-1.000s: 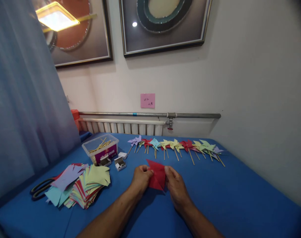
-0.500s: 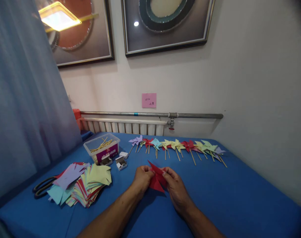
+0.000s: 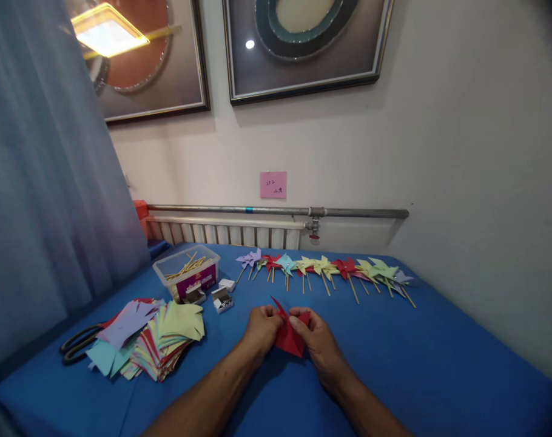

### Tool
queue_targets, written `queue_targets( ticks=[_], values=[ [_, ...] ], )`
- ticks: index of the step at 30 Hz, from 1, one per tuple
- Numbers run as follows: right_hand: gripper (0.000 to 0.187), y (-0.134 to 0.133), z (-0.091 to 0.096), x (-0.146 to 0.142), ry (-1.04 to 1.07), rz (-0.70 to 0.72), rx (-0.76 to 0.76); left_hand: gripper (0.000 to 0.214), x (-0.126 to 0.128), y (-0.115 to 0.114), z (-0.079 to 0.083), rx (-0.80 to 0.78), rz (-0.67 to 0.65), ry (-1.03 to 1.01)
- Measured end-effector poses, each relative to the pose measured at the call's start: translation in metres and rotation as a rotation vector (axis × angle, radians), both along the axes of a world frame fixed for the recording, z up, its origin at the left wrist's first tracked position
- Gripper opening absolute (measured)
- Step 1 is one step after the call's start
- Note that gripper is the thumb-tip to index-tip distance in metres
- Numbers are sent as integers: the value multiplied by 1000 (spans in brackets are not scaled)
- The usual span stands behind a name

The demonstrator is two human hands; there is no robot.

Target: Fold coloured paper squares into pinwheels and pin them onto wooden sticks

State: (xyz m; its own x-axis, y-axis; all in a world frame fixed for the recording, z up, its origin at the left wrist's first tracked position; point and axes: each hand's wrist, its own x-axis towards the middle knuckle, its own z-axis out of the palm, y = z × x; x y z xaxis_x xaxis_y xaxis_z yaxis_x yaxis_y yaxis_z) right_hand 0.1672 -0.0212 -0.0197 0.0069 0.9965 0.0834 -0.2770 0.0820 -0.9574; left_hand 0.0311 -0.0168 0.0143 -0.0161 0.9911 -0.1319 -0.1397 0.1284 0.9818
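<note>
Near the table's (image 3: 440, 364) front edge, the left hand (image 3: 260, 328) and right hand (image 3: 316, 340) are pinching a red paper square (image 3: 289, 335), folding its corners inward; pinning the centre likely comes next.

Head view of the person's own body: two bare forearms enter from the lower edge and end in the left hand (image 3: 262, 328) and the right hand (image 3: 319, 340). No sleeve, cuff or glove covers either forearm as far as the frame shows. No watch, bracelet or ring is visible on the wrists or on the fingers that show. The fingernails look short and unpainted. The upper arms and the rest of the body lie outside the frame.
</note>
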Motion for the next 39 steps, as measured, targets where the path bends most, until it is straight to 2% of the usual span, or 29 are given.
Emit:
queue_targets(
  ticks=[7,14,19,23,33,39],
  values=[
    [46,-7,10,3,-112,-43,26,18,0,-3,-1,13,-63,-15],
    [53,-8,13,3,-42,44,20,19,-2,-2,4,7,-34,-17],
    [38,-14,20,1,-147,34,27,23,-1,-3,3,0,-39,9],
    [33,-17,24,2,-170,33,23,23,-2,-1,0,-2,-81,-10],
    [49,-3,10,6,-155,-57,60,21,-1,0,-4,-2,-68,-5],
    [46,-4,17,9,-230,-40,161,20,0,0,1,-13,-3,132]
  ],
)
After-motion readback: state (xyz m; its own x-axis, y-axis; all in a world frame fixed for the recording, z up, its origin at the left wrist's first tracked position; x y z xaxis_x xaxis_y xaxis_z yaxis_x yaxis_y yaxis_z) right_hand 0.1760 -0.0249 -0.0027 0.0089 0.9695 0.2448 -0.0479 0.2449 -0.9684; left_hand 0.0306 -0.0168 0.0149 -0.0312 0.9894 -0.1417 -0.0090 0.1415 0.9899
